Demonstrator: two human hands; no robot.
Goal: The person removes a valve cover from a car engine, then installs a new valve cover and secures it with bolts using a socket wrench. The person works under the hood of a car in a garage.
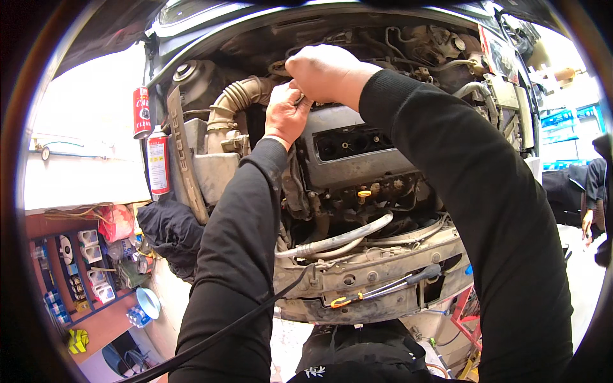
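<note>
Both my hands are close together over the back of an open car engine bay. My left hand (287,115) is closed in a pinch beside the ribbed air intake hose (246,96). My right hand (329,73) is curled just above and to the right of it, its knuckles up. Whatever lies between the fingers of either hand is hidden. Below them is the grey engine cover (345,175) with a dark rectangular opening. A yellow dipstick handle (364,193) stands in front of that cover.
Two spray cans, one red (142,113) and one white and red (158,163), stand at the left fender beside a dark cloth (169,230). A screwdriver (415,278) lies on the front crossmember, behind a loose grey hose (348,235). Another person's hand (587,225) shows far right.
</note>
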